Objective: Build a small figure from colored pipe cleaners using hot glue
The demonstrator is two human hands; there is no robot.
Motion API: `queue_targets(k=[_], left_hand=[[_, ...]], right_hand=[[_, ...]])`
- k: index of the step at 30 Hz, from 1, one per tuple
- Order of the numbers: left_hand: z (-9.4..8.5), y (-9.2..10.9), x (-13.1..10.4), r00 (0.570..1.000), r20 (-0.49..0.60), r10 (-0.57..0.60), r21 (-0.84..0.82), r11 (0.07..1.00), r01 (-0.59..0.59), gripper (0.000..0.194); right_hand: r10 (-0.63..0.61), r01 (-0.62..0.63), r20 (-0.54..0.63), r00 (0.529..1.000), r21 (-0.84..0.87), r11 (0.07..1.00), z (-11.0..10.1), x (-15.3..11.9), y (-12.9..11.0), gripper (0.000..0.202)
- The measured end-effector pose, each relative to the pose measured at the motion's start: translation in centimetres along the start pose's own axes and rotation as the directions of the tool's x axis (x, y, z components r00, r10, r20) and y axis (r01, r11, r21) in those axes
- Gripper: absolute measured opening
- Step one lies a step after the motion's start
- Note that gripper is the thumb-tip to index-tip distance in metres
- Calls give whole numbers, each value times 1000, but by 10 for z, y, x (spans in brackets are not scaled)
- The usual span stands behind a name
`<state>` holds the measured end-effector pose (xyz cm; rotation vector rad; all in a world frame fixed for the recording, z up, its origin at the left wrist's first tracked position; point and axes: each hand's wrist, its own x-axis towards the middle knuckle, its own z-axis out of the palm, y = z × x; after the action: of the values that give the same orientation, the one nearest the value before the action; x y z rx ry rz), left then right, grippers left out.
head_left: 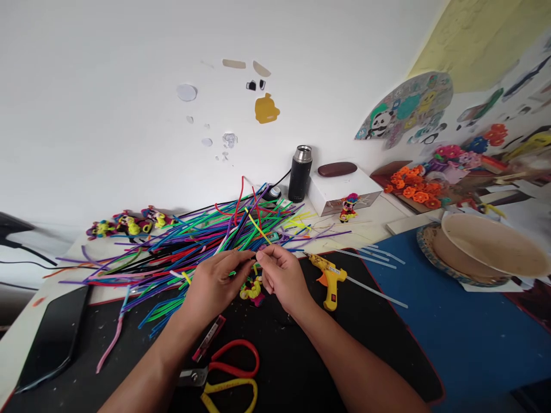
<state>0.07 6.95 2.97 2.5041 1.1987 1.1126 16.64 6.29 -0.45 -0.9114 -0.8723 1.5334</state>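
Observation:
Above the black mat my left hand point(221, 281) and my right hand point(282, 275) meet, fingertips almost touching. Both are closed in a pinch. Something small and dark, perhaps purple, shows at the fingertips, too small to name. Just below and between the hands lies a yellow pipe-cleaner figure point(251, 291) with a magenta end, partly hidden by the fingers. Behind the hands spreads a big heap of coloured pipe cleaners point(206, 232). To the right of my right hand, a yellow hot glue gun point(330, 278) lies on its side with a glue stick in its back.
Scissors point(232, 367) with red and yellow handles lie near the front, beside a small red packet point(209, 338). A phone point(54, 335) is at left. Finished figures point(129, 223), a black flask point(300, 175), a white box point(340, 192) and a beige bowl point(495, 244) stand around.

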Motion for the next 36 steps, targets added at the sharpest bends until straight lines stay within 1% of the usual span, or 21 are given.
queue_targets(k=[4,9,11,15,18,22,26,32,36], left_hand=[[0,0,0,1000,1,-3,-1,1000,3,14],[-2,-3,0,996,28,-89,-19,996,90,16],[-4,-4,1,994,29,-101,-21,995,102,16],[-6,-5,1,997,20,-73,-22,997,74,19],[-6,-6,1,998,35,-50,-8,999,50,17],[-13,-9,1,995,100,-29,-26,999,32,17],[-23,-12,3,983,181,0,-51,999,9,19],[-24,-12,5,974,228,-7,-82,996,27,23],[-25,-11,5,973,232,-3,-72,997,20,23]], right_hand=[[10,-10,5,1000,3,1000,0,0,0,39],[45,-45,28,999,-22,999,-2,0,-3,37],[61,-59,45,997,-40,997,-3,0,-5,37],[83,-78,66,994,-78,994,-4,1,-6,40],[58,-50,76,995,-104,993,-5,2,-5,39],[27,-13,101,995,-135,991,-7,3,-3,34],[47,-17,153,987,-189,982,-8,3,-3,32],[73,-48,135,988,-176,983,-7,3,-3,32],[70,-43,161,984,-169,985,-7,2,-3,31]])
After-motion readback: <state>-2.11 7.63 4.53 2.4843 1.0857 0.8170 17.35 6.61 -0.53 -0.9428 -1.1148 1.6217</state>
